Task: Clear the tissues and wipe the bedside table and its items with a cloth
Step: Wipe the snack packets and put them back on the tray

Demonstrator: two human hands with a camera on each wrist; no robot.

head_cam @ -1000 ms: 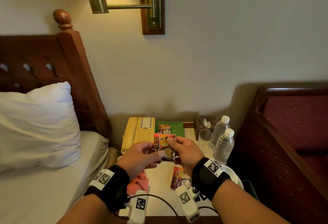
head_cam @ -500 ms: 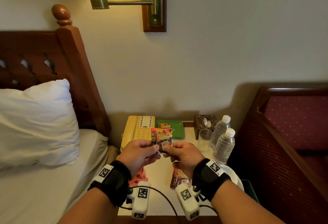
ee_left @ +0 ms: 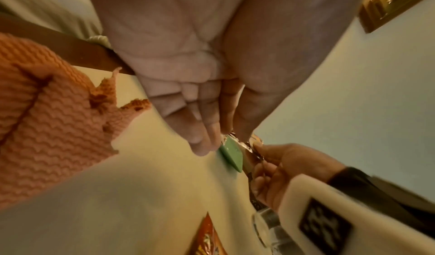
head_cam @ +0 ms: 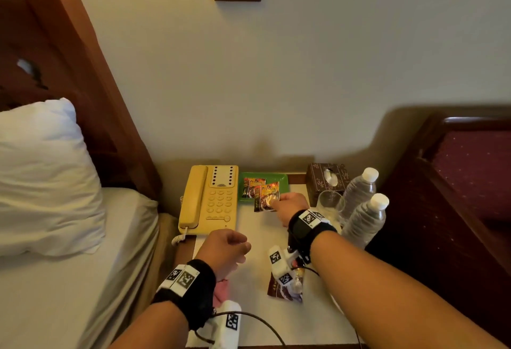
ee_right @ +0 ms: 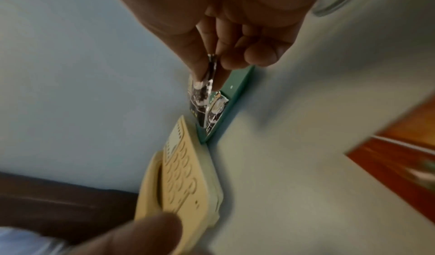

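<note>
My right hand (head_cam: 272,202) pinches a red-and-orange sachet (head_cam: 265,196) by its edge, over the front rim of the green tray (head_cam: 282,180). The right wrist view shows thumb and finger closed on that sachet (ee_right: 209,76) just above the tray (ee_right: 235,89). A second sachet (head_cam: 253,185) lies in the tray. My left hand (head_cam: 235,246) hovers near the table's front, fingers loosely curled and holding nothing. The pink knitted cloth (head_cam: 221,292) lies under my left wrist, and fills the left of the left wrist view (ee_left: 47,128). A brown tissue box (head_cam: 326,180) stands at the back right.
A yellow phone (head_cam: 213,199) sits left of the tray. A glass (head_cam: 330,205) and two water bottles (head_cam: 365,221) stand to the right. Another sachet (head_cam: 284,290) lies on the white tabletop (head_cam: 257,307). The bed and pillow (head_cam: 41,177) flank the left side, a dark red armchair (head_cam: 470,171) the right.
Both hands held the sachet together in front of me. Now my left hand has let go and dropped back, and my right hand has carried the sachet forward to the green tray.
</note>
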